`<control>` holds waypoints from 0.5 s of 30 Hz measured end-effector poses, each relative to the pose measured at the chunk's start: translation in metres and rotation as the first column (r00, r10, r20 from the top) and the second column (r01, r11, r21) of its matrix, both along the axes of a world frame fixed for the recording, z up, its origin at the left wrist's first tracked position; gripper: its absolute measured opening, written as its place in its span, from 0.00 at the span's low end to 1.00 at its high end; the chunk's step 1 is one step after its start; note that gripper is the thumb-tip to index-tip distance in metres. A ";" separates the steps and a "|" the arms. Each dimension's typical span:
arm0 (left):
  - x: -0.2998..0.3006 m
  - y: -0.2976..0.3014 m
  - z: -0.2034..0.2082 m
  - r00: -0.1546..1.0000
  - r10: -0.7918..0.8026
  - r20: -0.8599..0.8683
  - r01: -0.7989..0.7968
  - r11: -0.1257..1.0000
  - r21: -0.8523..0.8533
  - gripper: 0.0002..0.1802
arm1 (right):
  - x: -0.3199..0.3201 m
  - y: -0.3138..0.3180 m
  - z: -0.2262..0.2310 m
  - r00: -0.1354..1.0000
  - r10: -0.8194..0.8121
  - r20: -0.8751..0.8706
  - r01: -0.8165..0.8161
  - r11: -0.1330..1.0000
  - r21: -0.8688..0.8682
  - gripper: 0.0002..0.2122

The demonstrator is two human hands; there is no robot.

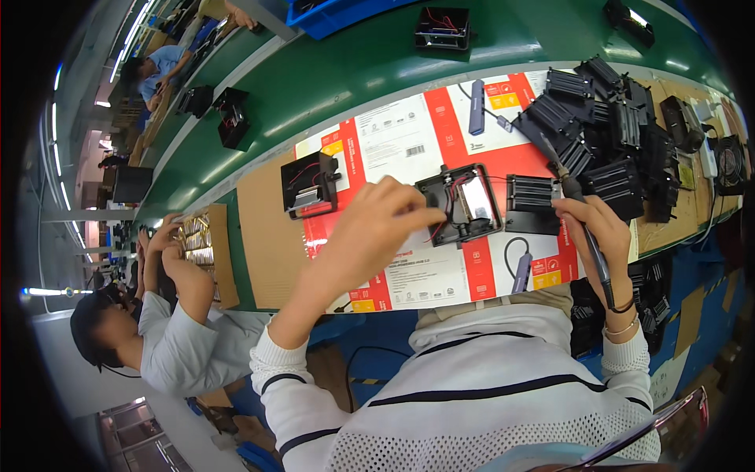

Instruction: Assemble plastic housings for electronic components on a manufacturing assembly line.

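Note:
My right hand (595,224) is closed around a soldering iron (599,259), its tip pointing away over the pile of black parts. My left hand (373,228) has its fingers pinched together at the left side of an open black plastic housing (486,230). Inside that housing sit a silvery rectangular piece (475,200) and thin red wires. A red wire shows by the left fingertips; what lies between them is hidden. Right of the housing, a black ribbed cover (532,193) lies beside it, with a wire running between the two.
Printed cardboard (397,134) covers the green bench (354,75). A second wired housing (310,186) stands left. Black ribbed parts (625,126) are heaped at right, beside cables (731,165). Farther back are a blue bin (346,17) and another housing (442,30). A co-worker (177,346) handles a carton (223,256) at left.

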State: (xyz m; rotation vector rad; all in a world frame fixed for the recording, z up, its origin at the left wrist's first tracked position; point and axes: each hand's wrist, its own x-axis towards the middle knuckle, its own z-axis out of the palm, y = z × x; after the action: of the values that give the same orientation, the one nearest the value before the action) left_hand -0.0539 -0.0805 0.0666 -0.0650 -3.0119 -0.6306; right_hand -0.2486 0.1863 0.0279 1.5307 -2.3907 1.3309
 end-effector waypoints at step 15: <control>0.017 0.015 -0.011 0.993 -0.117 -0.031 0.120 0.980 0.161 0.09 | 0.012 -0.021 0.003 0.976 0.202 -0.076 -0.175 0.947 0.268 0.33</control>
State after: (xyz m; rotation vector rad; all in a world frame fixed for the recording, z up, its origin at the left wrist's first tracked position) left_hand -0.0373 -0.0658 0.0554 -0.2427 -2.9398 -0.8787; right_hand -0.2363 0.1655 0.0310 1.8853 -2.4878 0.9605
